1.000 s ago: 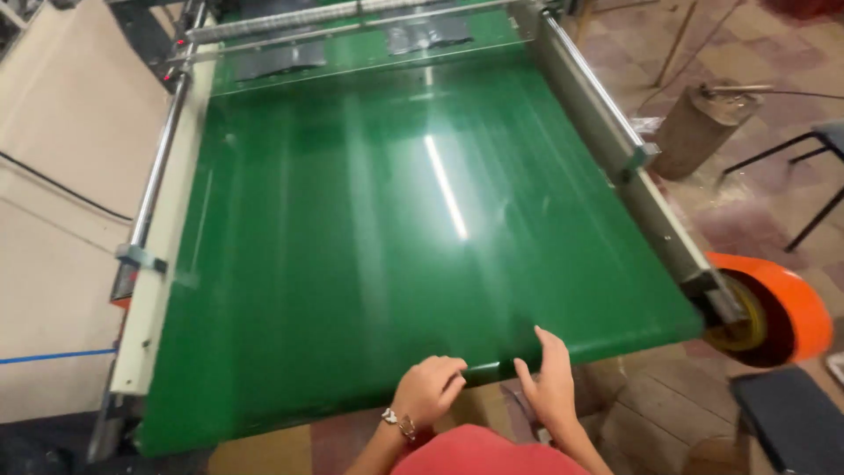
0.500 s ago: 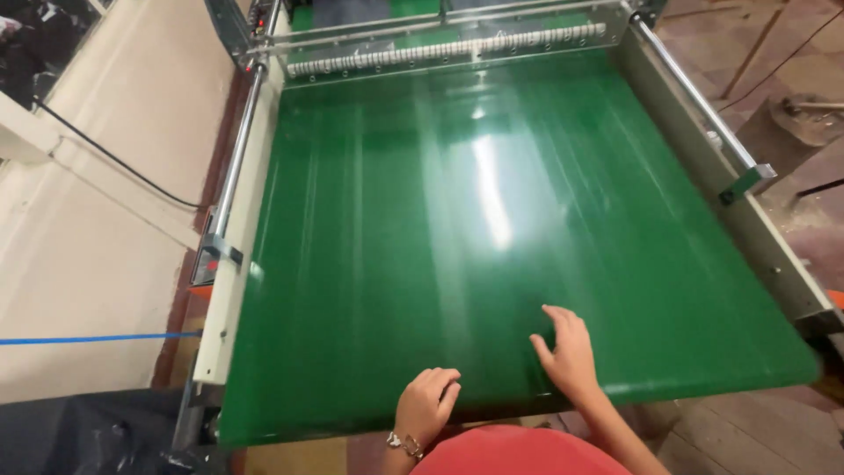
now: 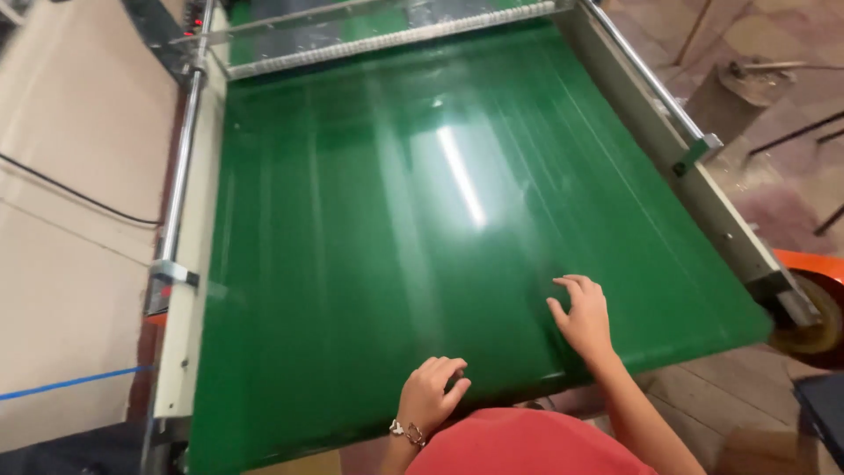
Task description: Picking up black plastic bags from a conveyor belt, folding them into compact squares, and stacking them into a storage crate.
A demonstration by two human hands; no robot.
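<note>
A wide green conveyor belt (image 3: 369, 229) fills most of the view, shiny with a streak of reflected light. My left hand (image 3: 431, 392) rests at the belt's near edge with the fingers curled in, holding nothing; a metal bracelet sits on its wrist. My right hand (image 3: 580, 312) lies farther up on the belt, fingers spread and tips touching the green surface, empty. A red sleeve or shirt shows at the bottom edge.
White metal side rails (image 3: 189, 290) with a steel rod run along both sides of the belt. A comb-like metal bar (image 3: 387, 40) crosses the far end. An orange wheel (image 3: 813, 299) sits at the right. Cardboard sheets (image 3: 70, 176) with a black cable lie on the left.
My right hand has slid farther up onto the belt and to the right. The left hand stays curled at the near edge. The view has shifted over the belt.
</note>
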